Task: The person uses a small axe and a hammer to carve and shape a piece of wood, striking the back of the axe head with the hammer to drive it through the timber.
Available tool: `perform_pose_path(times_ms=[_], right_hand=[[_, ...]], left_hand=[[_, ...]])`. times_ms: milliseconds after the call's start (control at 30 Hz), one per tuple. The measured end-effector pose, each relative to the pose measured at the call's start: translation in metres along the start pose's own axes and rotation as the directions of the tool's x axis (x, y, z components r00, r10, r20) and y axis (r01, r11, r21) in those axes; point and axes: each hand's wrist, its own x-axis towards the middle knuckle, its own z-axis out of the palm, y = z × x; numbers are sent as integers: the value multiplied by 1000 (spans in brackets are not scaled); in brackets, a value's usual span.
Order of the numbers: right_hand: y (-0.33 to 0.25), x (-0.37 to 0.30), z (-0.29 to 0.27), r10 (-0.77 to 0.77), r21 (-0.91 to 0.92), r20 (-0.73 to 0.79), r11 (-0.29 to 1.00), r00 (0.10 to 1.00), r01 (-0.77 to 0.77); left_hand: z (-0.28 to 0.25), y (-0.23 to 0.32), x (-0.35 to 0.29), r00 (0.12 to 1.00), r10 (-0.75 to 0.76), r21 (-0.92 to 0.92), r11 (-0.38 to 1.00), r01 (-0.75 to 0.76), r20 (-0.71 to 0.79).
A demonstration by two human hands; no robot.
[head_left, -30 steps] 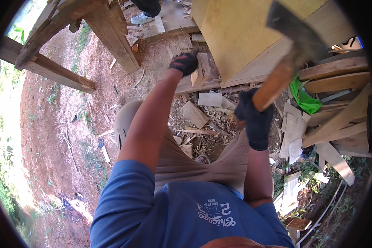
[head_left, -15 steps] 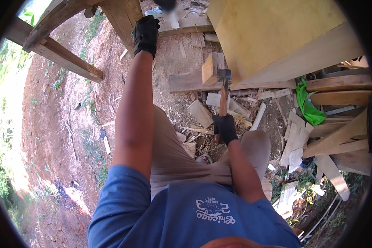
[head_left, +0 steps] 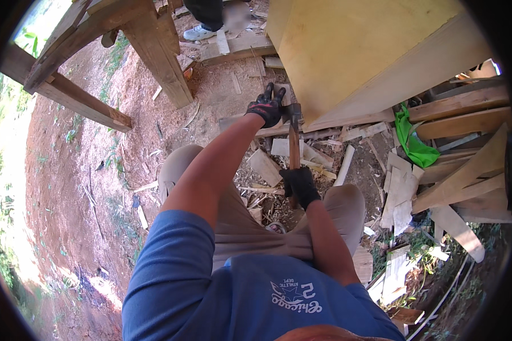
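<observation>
My right hand (head_left: 301, 186), in a dark glove, is closed round the wooden handle of a striking tool (head_left: 294, 145). The tool stands upright in the view, its dark metal head at the far end; whether it is a hammer or a hatchet I cannot tell. My left hand (head_left: 267, 107), gloved in black with red marks, reaches beside that head with its fingers apart. Just beyond the fingers a wood block (head_left: 286, 90) shows in part, mostly covered by the hand; contact is unclear. Under them lies a wooden beam (head_left: 226, 123).
A large pale yellow wooden slab (head_left: 364, 51) fills the far right. A wooden frame (head_left: 156, 59) stands far left. Stacked boards and a green cloth (head_left: 412, 139) lie at right. Wood scraps litter the ground between my knees. Another person's shoe (head_left: 199, 32) shows at the far edge.
My left hand has come away from the wooden frame's post, moving right and nearer, to the wood block. My right hand still grips the tool. The whole view has shifted slightly.
</observation>
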Motion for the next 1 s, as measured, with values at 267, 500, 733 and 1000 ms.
perform_pose_path(times_ms=[267, 500, 733, 1000], right_hand=[[-134, -129, -23, -511, 104, -248, 831, 823, 547], [-161, -127, -32, -766, 319, -386, 412, 514, 853], [66, 67, 42, -190, -110, -207, 979, 960, 170], [44, 52, 35, -137, -230, -148, 968, 979, 101]], left_hand=[[-3, -38, 34, 1000, -1, 33, 999, 2, -22], [-163, -86, -31, 469, -89, -418, 618, -666, -879], [-181, -216, -66, 597, -435, -609, -131, -782, -674], [-95, -85, 11, 802, -240, -603, 777, -179, -547]])
